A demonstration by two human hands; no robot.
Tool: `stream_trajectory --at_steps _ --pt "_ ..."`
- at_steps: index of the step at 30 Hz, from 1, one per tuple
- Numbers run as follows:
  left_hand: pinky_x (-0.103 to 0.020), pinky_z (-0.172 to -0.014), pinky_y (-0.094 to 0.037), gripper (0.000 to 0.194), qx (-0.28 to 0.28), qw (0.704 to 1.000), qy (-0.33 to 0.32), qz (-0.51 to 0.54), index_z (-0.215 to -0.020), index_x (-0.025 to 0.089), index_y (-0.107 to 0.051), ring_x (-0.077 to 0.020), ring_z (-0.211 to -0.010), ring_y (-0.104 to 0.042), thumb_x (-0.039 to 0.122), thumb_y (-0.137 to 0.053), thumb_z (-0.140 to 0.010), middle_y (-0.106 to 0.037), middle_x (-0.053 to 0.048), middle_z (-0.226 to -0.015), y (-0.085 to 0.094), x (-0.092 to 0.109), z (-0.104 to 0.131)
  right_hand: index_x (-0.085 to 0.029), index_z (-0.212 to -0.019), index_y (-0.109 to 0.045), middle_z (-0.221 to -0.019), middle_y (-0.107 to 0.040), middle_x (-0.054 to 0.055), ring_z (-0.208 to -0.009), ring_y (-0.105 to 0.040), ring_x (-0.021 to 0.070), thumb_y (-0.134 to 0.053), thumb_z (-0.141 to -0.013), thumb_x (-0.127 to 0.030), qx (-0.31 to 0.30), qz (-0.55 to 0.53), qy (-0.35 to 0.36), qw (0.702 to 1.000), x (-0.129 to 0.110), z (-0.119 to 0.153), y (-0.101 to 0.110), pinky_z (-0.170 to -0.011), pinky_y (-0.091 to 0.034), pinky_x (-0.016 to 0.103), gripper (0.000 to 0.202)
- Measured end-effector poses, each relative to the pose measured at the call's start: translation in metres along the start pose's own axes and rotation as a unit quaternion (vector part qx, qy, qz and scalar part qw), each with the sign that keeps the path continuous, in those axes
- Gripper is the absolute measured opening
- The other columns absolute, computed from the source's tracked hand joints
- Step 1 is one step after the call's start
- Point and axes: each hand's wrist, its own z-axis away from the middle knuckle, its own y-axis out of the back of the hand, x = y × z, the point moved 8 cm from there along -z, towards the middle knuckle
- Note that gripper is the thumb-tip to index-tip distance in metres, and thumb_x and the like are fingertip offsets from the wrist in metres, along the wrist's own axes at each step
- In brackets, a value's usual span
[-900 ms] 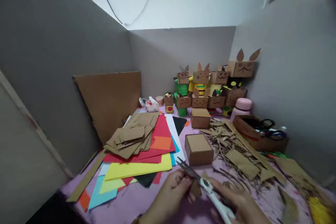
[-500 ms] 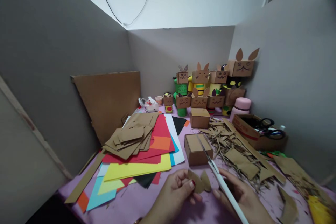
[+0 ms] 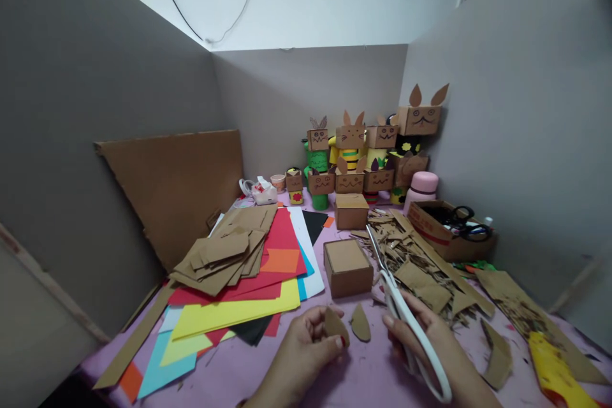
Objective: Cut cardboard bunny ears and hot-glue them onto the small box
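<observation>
A: Two leaf-shaped cardboard pieces are already cut. One cardboard ear piece [image 3: 335,325] is pinched in the left hand [image 3: 306,347]; the second ear piece [image 3: 360,322] lies flat on the pink tabletop [image 3: 268,370], just beside the first and between the two hands. Judged from this, the cutting of the pair looks finished.

B: And what is left?

A: Probably the fitting. A plain cardboard box [image 3: 347,266] stands just beyond the hands with no ears and no drawn face, whereas the box figures [image 3: 351,159] stacked at the back wall all carry both. A second plain box [image 3: 350,210] sits farther back. Neither ear touches either box.

B: Pose of the hands?

A: Left hand: low over the table, fingers curled, thumb and forefinger closed on the lower edge of its piece, which stands tilted upward. Right hand [image 3: 430,347]: fingers wrapped through the white handles of the scissors [image 3: 399,296], holding them firmly; the blades look nearly closed, point away towards the scrap heap [image 3: 421,261], and have nothing between them.

B: Surroundings?

A: Coloured paper sheets [image 3: 248,306] under cut cardboard panels [image 3: 224,252] to the left.
</observation>
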Motion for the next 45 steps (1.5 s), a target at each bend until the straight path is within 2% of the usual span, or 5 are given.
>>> stream_trajectory --at_steps 13,22,31,37,45 --pt "-0.027 -0.058 -0.041 0.016 0.037 0.978 -0.064 -0.195 -0.091 0.021 -0.042 -0.0157 -0.060 -0.058 0.034 -0.034 -0.089 -0.060 -0.001 -0.070 -0.001 0.006 -0.002 -0.009 -0.122 -0.044 -0.053 -0.052 -0.008 -0.042 -0.046 0.0086 -0.069 -0.065 -0.045 0.028 -0.009 0.030 0.999 -0.016 0.000 -0.003 -0.041 -0.034 0.020 0.071" --pt "-0.032 -0.061 -0.022 0.010 0.118 0.881 -0.105 -0.446 -0.065 0.019 -0.062 -0.0249 -0.064 -0.053 0.024 -0.069 -0.060 -0.062 -0.006 -0.062 -0.025 0.038 -0.013 -0.008 -0.121 -0.046 -0.054 -0.049 -0.009 -0.042 -0.042 0.0078 -0.071 -0.063 -0.042 0.021 0.009 0.043 0.999 -0.021 -0.001 -0.005 -0.042 -0.034 0.021 0.071" --pt "-0.024 -0.046 -0.034 0.030 0.007 0.973 -0.038 -0.229 -0.067 0.017 -0.055 -0.0123 -0.043 -0.047 0.046 -0.055 -0.074 -0.052 0.002 -0.053 -0.023 0.015 -0.012 -0.011 -0.124 -0.052 -0.086 -0.068 0.004 -0.070 -0.061 0.0165 -0.065 -0.069 -0.031 0.020 0.080 0.102 0.991 -0.028 0.000 0.002 -0.067 -0.049 0.029 0.060" --pt "-0.019 -0.043 -0.029 0.048 0.029 0.993 -0.037 -0.108 -0.072 0.015 -0.057 -0.0053 -0.038 -0.041 0.061 -0.068 -0.062 -0.048 0.007 -0.050 0.001 0.031 0.006 -0.016 -0.126 -0.055 -0.128 -0.060 0.012 -0.117 -0.056 0.0277 -0.063 -0.071 -0.026 -0.123 0.225 0.169 0.952 -0.035 0.015 -0.019 -0.099 -0.042 0.037 0.057" --pt "-0.019 -0.043 -0.030 0.042 0.052 0.996 -0.051 -0.048 -0.068 0.013 -0.059 -0.0056 -0.040 -0.050 0.053 -0.072 -0.065 -0.066 -0.002 -0.064 0.006 0.042 0.015 -0.027 -0.122 -0.060 -0.089 -0.066 0.006 -0.076 -0.064 0.0203 -0.058 -0.072 -0.024 -0.151 0.278 0.183 0.931 -0.033 0.028 -0.029 -0.070 -0.052 0.028 0.049"
